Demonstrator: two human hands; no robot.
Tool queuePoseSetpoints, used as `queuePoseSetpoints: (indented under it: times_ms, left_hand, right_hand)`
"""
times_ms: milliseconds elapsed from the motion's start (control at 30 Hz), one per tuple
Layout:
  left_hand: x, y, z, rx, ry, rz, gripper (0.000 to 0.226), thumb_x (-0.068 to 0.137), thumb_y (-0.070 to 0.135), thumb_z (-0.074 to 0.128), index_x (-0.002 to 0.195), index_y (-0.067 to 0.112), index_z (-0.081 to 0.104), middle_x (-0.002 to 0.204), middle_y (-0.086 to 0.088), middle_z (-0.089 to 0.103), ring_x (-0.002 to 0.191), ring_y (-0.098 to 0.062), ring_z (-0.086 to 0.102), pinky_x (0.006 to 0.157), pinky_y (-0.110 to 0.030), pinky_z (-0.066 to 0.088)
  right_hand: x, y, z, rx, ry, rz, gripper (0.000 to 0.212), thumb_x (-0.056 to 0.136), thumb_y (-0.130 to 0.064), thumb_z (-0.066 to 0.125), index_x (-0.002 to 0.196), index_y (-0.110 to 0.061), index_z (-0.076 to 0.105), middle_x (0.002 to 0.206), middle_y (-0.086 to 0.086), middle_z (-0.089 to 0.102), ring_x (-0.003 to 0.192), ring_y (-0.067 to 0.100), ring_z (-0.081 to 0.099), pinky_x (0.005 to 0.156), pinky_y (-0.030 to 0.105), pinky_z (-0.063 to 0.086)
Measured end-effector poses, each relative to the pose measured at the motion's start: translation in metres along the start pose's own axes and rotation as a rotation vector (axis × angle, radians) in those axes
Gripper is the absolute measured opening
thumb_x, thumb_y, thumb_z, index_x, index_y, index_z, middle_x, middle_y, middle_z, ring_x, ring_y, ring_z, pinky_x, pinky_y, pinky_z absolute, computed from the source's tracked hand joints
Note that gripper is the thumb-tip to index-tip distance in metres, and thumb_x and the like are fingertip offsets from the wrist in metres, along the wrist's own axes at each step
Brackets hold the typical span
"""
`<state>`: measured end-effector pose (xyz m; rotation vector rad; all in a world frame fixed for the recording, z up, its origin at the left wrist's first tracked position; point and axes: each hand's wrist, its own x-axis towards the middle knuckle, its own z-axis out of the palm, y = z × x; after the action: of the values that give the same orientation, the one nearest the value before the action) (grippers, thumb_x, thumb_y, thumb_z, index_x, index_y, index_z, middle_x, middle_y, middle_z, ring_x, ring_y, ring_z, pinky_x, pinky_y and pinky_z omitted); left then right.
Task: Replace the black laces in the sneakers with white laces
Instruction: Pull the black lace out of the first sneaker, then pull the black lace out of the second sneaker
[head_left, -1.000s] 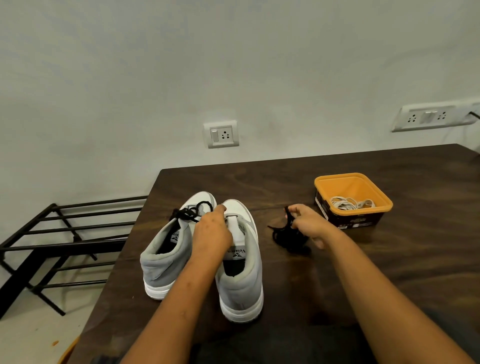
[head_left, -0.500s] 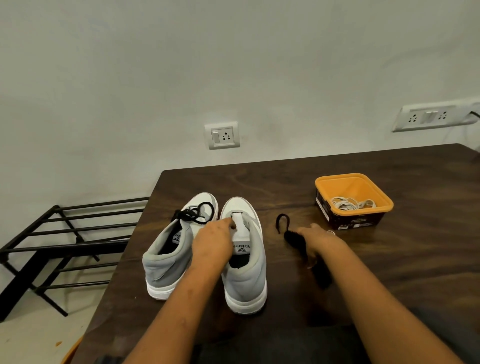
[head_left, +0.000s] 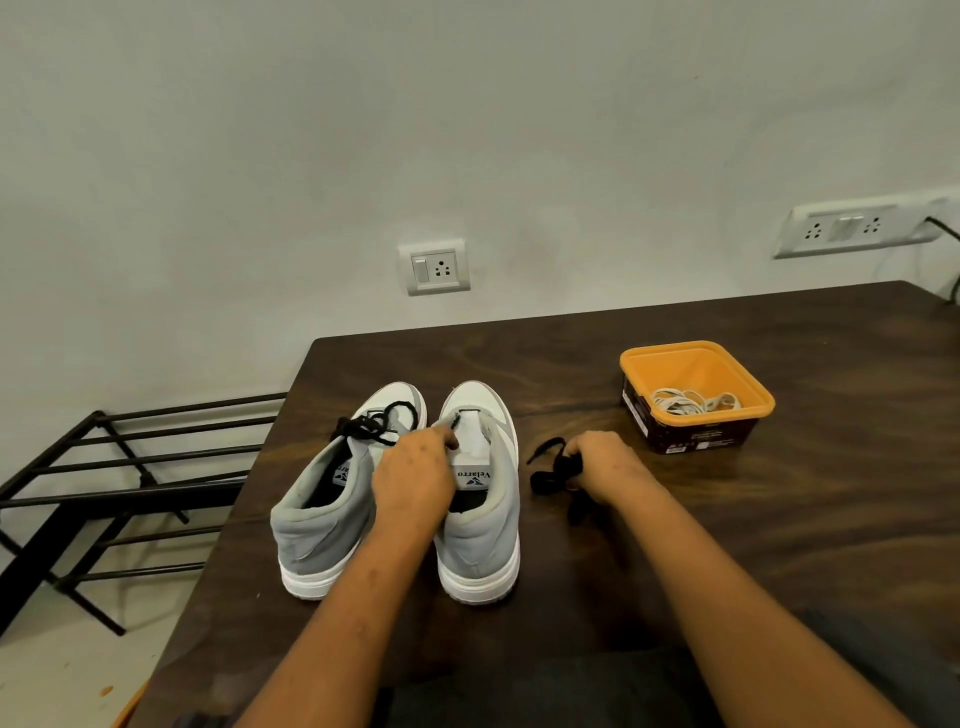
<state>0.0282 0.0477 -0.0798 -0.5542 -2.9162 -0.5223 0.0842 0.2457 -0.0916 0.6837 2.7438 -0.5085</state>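
Two grey and white sneakers stand side by side on the dark wooden table (head_left: 779, 519), toes away from me. The left sneaker (head_left: 327, 509) still carries a black lace (head_left: 374, 426) tied near its toe. The right sneaker (head_left: 483, 519) has no lace. My left hand (head_left: 413, 478) grips the right sneaker at its tongue. My right hand (head_left: 608, 467) holds a bunched loose black lace (head_left: 550, 465) against the table just right of the sneakers. White laces (head_left: 691, 401) lie in an orange tub (head_left: 649, 364) at the back right.
A black metal rack (head_left: 104, 483) stands on the floor left of the table. The wall behind has a socket plate (head_left: 435, 267) and a wider socket strip (head_left: 852, 228) at the right. The table's left edge runs close to the left sneaker.
My right hand drew the loose black lace away from the right sneaker and lowered it onto the table. My left hand stayed on the right sneaker's tongue.
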Motion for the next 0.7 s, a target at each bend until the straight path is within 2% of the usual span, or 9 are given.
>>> queuePoseSetpoints:
  times_ms: [100,200,300,333,400,467,533,600,700]
  left_hand:
    - [0.001,0.001,-0.004,-0.067,0.010,0.002,0.032,0.093,0.014,0.047,0.118,0.027,0.062,0.120,-0.001,0.061,0.109,-0.022,0.058,0.081,-0.032,0.045]
    - [0.003,0.002,-0.009,-0.241,0.056,0.099,0.033,0.090,0.015,0.055,0.122,0.022,0.059,0.123,0.000,0.059,0.115,-0.020,0.053,0.091,-0.029,0.041]
    - [-0.001,0.004,-0.020,-0.477,-0.020,0.231,0.052,0.086,0.020,0.067,0.134,0.026,0.049,0.133,0.003,0.054,0.123,-0.015,0.048,0.098,-0.022,0.035]
    - [-0.003,0.004,-0.026,-0.560,-0.088,0.268,0.065,0.082,0.020,0.071,0.139,0.031,0.041,0.136,0.005,0.050,0.124,-0.012,0.046,0.099,-0.021,0.034]
    - [-0.010,0.002,-0.044,-0.669,-0.222,0.314,0.088,0.076,0.022,0.078,0.142,0.044,0.024,0.137,0.011,0.041,0.123,-0.005,0.040,0.099,-0.018,0.034]
    - [-0.019,-0.004,-0.065,-0.746,-0.264,0.330,0.096,0.074,0.018,0.080,0.141,0.048,0.017,0.134,0.017,0.039,0.120,0.002,0.040,0.094,-0.010,0.035]
    - [-0.027,-0.017,-0.086,-0.808,-0.177,0.293,0.094,0.074,0.011,0.078,0.141,0.045,0.021,0.128,0.014,0.048,0.116,0.001,0.050,0.094,-0.011,0.042]
    - [-0.040,-0.043,-0.107,-0.859,-0.084,0.206,0.087,0.076,0.002,0.074,0.138,0.043,0.028,0.119,0.008,0.056,0.107,-0.002,0.059,0.091,-0.019,0.050]
    - [-0.065,-0.100,-0.134,-0.937,-0.021,0.092,0.078,0.077,-0.013,0.066,0.137,0.027,0.037,0.109,-0.003,0.059,0.097,-0.011,0.065,0.081,-0.025,0.056]
  right_hand:
    - [-0.005,-0.003,-0.006,0.130,0.068,-0.018,0.036,0.086,-0.012,0.068,0.121,-0.021,0.064,0.123,0.008,0.062,0.113,0.025,0.060,0.089,0.030,0.047]
    - [-0.012,-0.009,-0.016,0.302,0.179,-0.073,0.021,0.084,-0.010,0.069,0.103,-0.019,0.071,0.105,0.006,0.068,0.100,0.023,0.063,0.079,0.030,0.049]
    - [-0.029,-0.026,-0.034,0.400,0.292,-0.186,0.018,0.086,-0.006,0.065,0.098,-0.018,0.071,0.094,0.005,0.067,0.086,0.019,0.060,0.064,0.023,0.042]
    - [-0.037,-0.034,-0.041,0.440,0.311,-0.235,0.018,0.086,-0.005,0.066,0.098,-0.017,0.072,0.094,0.005,0.067,0.087,0.018,0.060,0.064,0.023,0.044]
    - [-0.055,-0.055,-0.050,0.510,0.314,-0.355,0.020,0.083,-0.005,0.069,0.099,-0.016,0.072,0.098,0.005,0.069,0.091,0.016,0.062,0.076,0.024,0.049]
    - [-0.075,-0.083,-0.054,0.532,0.289,-0.478,0.022,0.082,-0.006,0.071,0.101,-0.016,0.072,0.099,0.003,0.071,0.092,0.013,0.064,0.081,0.023,0.050]
    - [-0.090,-0.114,-0.051,0.538,0.287,-0.572,0.024,0.081,-0.006,0.070,0.102,-0.017,0.072,0.099,0.001,0.071,0.091,0.011,0.064,0.081,0.023,0.050]
    - [-0.104,-0.151,-0.043,0.541,0.272,-0.648,0.026,0.081,-0.006,0.070,0.105,-0.016,0.072,0.102,0.001,0.069,0.088,0.010,0.061,0.077,0.019,0.045]
    - [-0.121,-0.213,-0.021,0.496,0.199,-0.749,0.027,0.081,-0.008,0.070,0.108,-0.013,0.071,0.107,0.005,0.065,0.095,0.018,0.062,0.079,0.019,0.044]
